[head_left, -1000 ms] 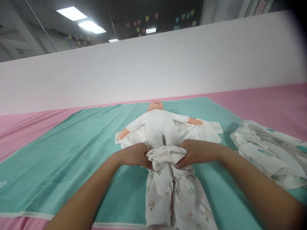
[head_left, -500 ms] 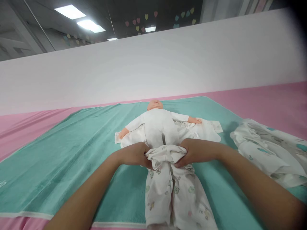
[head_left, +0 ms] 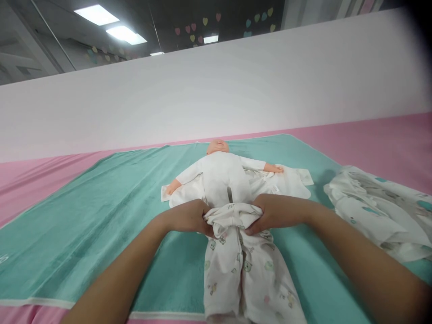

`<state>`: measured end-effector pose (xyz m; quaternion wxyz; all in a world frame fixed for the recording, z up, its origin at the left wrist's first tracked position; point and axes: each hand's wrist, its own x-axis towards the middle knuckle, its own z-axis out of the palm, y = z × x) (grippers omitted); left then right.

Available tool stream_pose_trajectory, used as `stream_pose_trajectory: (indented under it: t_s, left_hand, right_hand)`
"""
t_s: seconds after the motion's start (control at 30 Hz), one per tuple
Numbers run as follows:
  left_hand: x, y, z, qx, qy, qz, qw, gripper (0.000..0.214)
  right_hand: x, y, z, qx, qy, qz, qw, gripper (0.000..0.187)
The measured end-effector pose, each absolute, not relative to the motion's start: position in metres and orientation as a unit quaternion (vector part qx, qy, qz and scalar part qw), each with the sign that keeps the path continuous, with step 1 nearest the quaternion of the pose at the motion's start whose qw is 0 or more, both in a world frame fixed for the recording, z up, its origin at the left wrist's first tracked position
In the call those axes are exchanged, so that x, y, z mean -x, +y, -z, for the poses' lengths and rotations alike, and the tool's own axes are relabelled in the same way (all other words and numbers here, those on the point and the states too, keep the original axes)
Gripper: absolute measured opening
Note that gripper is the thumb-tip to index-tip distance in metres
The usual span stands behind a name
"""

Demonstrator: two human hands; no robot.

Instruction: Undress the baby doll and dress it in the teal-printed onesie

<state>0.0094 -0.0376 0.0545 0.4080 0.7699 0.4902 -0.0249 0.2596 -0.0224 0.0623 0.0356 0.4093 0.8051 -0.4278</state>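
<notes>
Although scarcely anything has shifted over the last second, both hands have crept a touch farther from the camera, towards the doll (head_left: 222, 173); the left hand (head_left: 189, 218) and the right hand (head_left: 275, 211) remain closed, each fist gripping one side of the bunched waistband (head_left: 231, 215) of the printed trousers (head_left: 243, 274); the gather now sits right against the bottom of the doll's white bodysuit, where a second ago it lay a shade lower; as I judge it, the pulling-up of the trousers is near the hips but the band is not yet over them, and the small movement suggests slow, careful tugging rather than a clean slide. The trouser legs trail flat towards the camera over the teal mat (head_left: 84, 225), so whether the doll's legs are inside them I cannot tell.

Around them: the doll lies on its back, arms spread, on an opened white garment (head_left: 293, 185) that spreads out on both sides of it; a crumpled patterned cloth (head_left: 378, 211) lies well apart to the right, partly off the mat on the pink surface (head_left: 371, 139); a white partition (head_left: 216, 90) rises behind. Nothing lies between the hands and the doll; only the folds bunched at the band itself look likely to snag.
</notes>
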Motion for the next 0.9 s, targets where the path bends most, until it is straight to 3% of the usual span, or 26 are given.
stream_pose_trajectory:
  t_s: [0.9]
  left_hand:
    - [-0.0076, -0.0368, -0.0524, -0.765, 0.5, 0.028, 0.405, 0.033]
  right_hand:
    - [-0.2612, -0.0196, -0.0577, -0.396, 0.811, 0.429, 0.036, 0.041]
